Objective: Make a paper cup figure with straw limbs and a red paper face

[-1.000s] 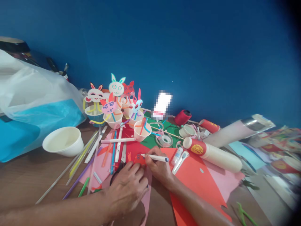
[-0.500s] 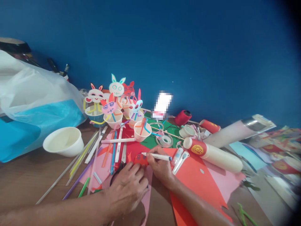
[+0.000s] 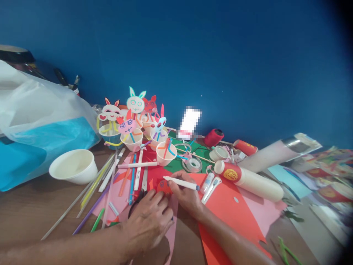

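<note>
My right hand (image 3: pixel 189 197) is closed round a white marker (image 3: pixel 182 183), whose blue end points right and whose tip is over a small red paper face (image 3: pixel 164 186) with dark drawn marks. Against the lower edge of that face rest the bent fingers of my left hand (image 3: pixel 151 217), which seem to hold it. Black-handled scissors (image 3: pixel 144 181) lie partly under my left hand. Just beyond the hands stands a white cup (image 3: pixel 166 154) with orange and blue straws in it.
Cups with paper animal faces (image 3: pixel 135 104) stand behind. At left are a white bowl (image 3: pixel 73 166), loose straws (image 3: pixel 87 218) and a plastic bag (image 3: pixel 41 99). Rightward lie a cutter (image 3: pixel 211 190), orange paper (image 3: pixel 228 217), tape (image 3: pixel 193 165) and a long cup stack (image 3: pixel 259 186).
The marker in my right hand has shifted slightly left and its tip has risen a little. My left hand stays on the red face. The whole view has moved very slightly.
</note>
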Demonstrator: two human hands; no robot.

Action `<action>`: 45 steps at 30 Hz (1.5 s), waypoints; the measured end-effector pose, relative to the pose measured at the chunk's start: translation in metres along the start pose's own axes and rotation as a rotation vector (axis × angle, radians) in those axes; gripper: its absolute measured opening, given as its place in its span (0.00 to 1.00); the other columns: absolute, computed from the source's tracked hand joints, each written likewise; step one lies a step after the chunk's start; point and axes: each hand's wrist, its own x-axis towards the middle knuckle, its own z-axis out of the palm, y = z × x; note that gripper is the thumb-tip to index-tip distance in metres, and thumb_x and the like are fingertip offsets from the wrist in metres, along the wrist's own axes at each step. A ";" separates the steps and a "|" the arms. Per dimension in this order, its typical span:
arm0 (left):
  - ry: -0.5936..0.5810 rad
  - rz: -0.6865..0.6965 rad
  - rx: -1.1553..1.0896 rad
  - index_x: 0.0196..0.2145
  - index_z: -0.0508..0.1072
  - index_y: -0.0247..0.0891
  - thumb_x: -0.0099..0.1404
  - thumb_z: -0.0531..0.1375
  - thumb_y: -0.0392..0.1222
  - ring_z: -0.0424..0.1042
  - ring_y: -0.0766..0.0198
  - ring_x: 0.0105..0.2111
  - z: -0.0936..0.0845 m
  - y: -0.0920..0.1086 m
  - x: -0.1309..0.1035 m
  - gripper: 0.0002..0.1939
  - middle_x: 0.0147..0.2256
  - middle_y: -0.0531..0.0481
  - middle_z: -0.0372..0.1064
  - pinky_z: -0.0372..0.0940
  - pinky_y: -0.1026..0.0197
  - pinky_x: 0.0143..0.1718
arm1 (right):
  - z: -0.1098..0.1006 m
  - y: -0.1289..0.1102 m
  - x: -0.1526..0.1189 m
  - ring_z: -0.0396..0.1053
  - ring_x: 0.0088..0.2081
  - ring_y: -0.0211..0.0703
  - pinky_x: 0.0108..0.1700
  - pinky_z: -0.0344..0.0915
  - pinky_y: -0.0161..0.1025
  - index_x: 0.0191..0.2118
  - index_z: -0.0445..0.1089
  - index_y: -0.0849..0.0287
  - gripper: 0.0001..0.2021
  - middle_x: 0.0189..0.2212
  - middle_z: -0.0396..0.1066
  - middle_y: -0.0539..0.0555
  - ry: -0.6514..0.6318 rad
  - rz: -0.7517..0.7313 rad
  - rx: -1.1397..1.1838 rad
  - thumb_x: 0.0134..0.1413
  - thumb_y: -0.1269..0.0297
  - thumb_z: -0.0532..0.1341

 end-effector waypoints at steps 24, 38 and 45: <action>-0.033 -0.006 0.001 0.28 0.69 0.38 0.63 0.56 0.43 0.63 0.54 0.36 0.000 0.000 -0.001 0.08 0.31 0.47 0.69 0.50 0.51 0.42 | 0.004 -0.003 0.001 0.65 0.23 0.36 0.26 0.60 0.32 0.28 0.64 0.57 0.03 0.22 0.68 0.46 -0.066 0.024 -0.041 0.51 0.68 0.59; -0.077 -0.011 -0.027 0.30 0.70 0.38 0.63 0.57 0.43 0.64 0.55 0.38 -0.006 -0.001 0.001 0.07 0.37 0.46 0.71 0.51 0.52 0.41 | -0.008 -0.001 0.010 0.61 0.21 0.35 0.24 0.59 0.32 0.27 0.64 0.58 0.04 0.17 0.62 0.45 0.115 0.231 0.337 0.50 0.65 0.58; -0.101 0.001 -0.017 0.30 0.70 0.39 0.62 0.58 0.42 0.65 0.54 0.40 -0.007 -0.001 0.000 0.05 0.41 0.45 0.71 0.52 0.51 0.41 | -0.017 -0.006 0.011 0.65 0.22 0.36 0.26 0.63 0.32 0.30 0.63 0.58 0.07 0.20 0.67 0.47 0.140 0.266 0.496 0.51 0.60 0.58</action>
